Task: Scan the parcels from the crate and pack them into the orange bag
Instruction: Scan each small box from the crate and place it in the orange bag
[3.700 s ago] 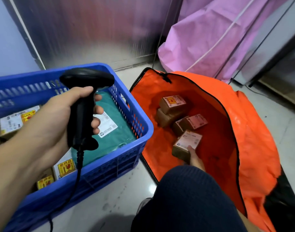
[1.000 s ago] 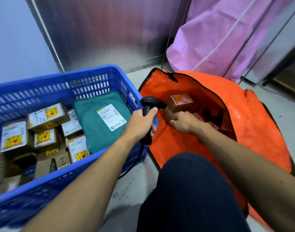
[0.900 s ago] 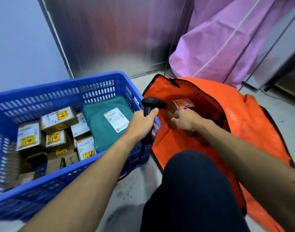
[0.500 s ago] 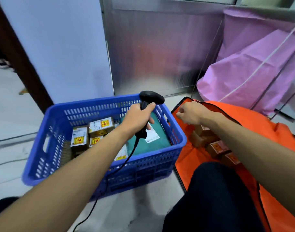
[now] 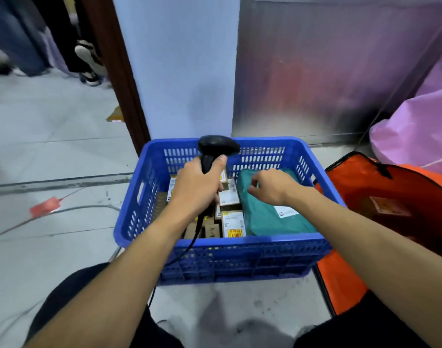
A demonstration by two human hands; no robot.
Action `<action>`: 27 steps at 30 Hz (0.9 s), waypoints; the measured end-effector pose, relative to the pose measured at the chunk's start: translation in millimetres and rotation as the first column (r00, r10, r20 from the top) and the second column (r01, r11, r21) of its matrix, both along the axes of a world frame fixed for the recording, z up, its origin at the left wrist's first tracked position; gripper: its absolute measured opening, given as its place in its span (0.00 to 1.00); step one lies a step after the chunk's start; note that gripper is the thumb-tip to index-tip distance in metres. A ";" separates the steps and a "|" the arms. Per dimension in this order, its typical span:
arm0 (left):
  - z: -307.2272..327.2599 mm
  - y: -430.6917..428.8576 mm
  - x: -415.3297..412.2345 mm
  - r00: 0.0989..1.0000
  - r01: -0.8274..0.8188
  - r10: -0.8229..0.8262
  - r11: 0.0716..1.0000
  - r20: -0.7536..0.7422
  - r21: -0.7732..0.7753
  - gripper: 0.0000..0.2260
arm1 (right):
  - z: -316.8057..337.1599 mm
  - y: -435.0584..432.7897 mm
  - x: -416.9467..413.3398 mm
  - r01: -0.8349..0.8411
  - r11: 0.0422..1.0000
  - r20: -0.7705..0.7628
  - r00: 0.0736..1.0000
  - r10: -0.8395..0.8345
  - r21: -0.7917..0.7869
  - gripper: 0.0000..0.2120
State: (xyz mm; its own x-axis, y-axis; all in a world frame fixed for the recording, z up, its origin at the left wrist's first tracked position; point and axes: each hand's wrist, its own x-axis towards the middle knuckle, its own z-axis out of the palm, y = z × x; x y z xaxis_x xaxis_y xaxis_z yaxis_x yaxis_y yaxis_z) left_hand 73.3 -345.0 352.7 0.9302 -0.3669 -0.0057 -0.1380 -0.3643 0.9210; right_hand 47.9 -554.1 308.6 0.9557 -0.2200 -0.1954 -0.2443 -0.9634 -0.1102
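The orange bag (image 5: 340, 282) runs off the right edge, and the parcel (image 5: 388, 205) inside it is a blur. The left hand (image 5: 197, 189) covers the scanner (image 5: 218, 145) grip and some boxes (image 5: 232, 223) in the crate (image 5: 240, 241). Whether the right hand (image 5: 270, 187) touches the green mailer (image 5: 265, 218), I can't tell.

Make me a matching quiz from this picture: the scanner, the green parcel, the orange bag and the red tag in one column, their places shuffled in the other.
1 scanner
2 green parcel
3 orange bag
4 red tag

A on the floor, left of the crate
B in the left hand
C on the floor, right of the crate
D inside the crate

Pairs: 1-B, 2-D, 3-C, 4-A
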 end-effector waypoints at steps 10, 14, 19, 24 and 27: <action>-2.6 17.3 41.8 0.996 -0.064 0.062 0.997 -0.063 -0.038 0.14 | -75.4 22.4 41.4 -0.024 1.000 -0.280 0.960 0.020 -0.011 0.18; -9.5 14.9 50.4 0.994 -0.082 0.083 0.997 -0.075 0.009 0.15 | -111.0 29.5 42.6 -0.026 0.999 -0.457 0.889 0.034 0.022 0.18; -15.5 9.3 54.2 0.993 -0.061 0.065 0.997 -0.101 0.041 0.15 | -140.7 27.6 49.3 0.215 0.954 -0.477 0.874 -0.093 0.209 0.18; -20.9 3.3 56.3 0.992 -0.049 0.053 0.998 -0.112 0.043 0.14 | -154.7 40.2 64.9 0.399 0.863 -0.577 0.801 -0.162 0.311 0.25; -23.5 -3.8 54.7 0.994 -0.029 0.037 0.997 -0.106 0.071 0.14 | -166.4 45.9 74.0 0.383 0.857 -0.621 0.778 -0.098 0.345 0.25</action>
State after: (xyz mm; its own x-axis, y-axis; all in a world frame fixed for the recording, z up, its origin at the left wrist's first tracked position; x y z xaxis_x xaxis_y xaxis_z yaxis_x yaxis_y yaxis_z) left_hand 128.0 -348.7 329.2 0.9345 -0.3312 -0.1301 -0.0268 -0.4303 0.9023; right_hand 121.9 -508.1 142.1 0.5615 -0.1828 -0.8070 -0.6141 -0.7457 -0.2583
